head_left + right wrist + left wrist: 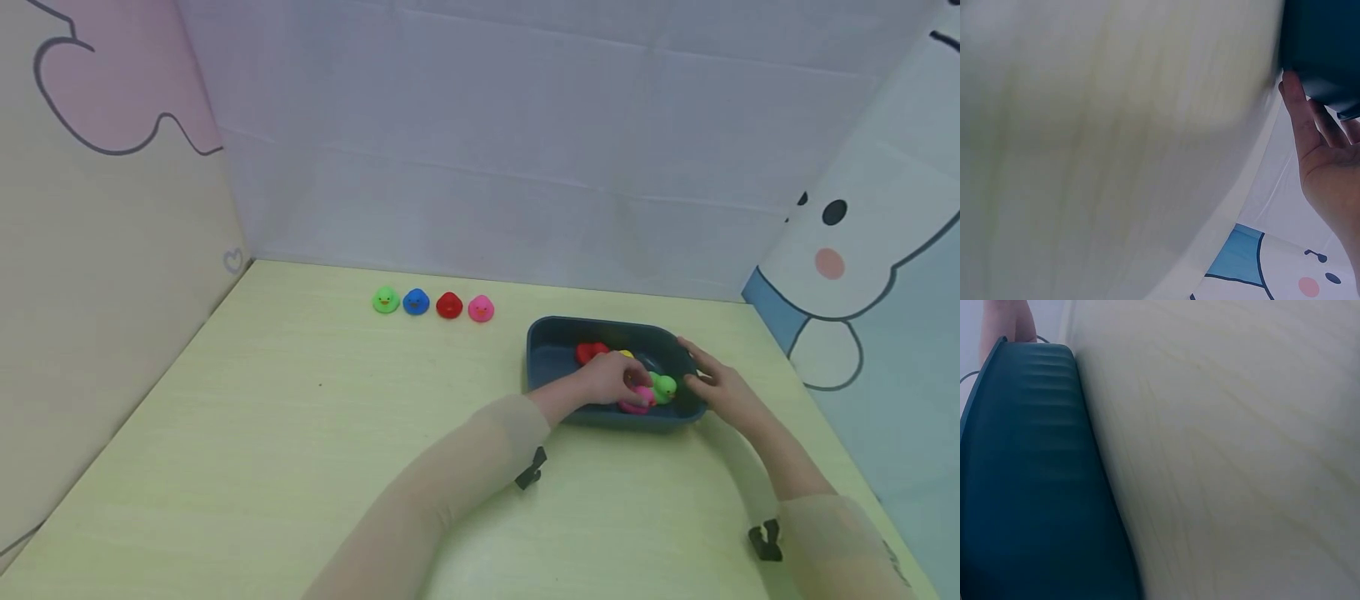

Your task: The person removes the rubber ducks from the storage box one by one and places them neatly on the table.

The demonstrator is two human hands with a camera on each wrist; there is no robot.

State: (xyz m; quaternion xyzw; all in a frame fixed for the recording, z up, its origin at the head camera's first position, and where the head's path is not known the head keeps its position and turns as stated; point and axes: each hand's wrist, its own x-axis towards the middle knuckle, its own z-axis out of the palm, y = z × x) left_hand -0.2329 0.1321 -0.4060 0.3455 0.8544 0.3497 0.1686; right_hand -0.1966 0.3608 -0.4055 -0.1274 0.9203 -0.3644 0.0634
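Observation:
A dark teal basin (pixel 543 367) holds several small rubber ducks. My left hand (pixel 603 379) reaches over its near rim, fingers and thumb curled around a pink duck (pixel 635 408). Beside that lies a green duck (pixel 664 388). A red duck (pixel 589 352) and a yellow duck (pixel 625 354) sit farther back, partly hidden. My right hand (pixel 723 392) rests against the basin's right end with fairly straight fingers; the right wrist view shows its fingers (pixel 1294 94) touching the outer wall. The left wrist view shows mostly the basin's side (pixel 1029 475), and the left hand is outside that view.
Along the back of the pale wooden table (pixel 300 433) stand a green duck (pixel 386 300), a blue duck (pixel 416 302), a red duck (pixel 449 305) and a pink duck (pixel 481 308) in a row. Cloth-covered walls (pixel 487 167) enclose the back and both sides.

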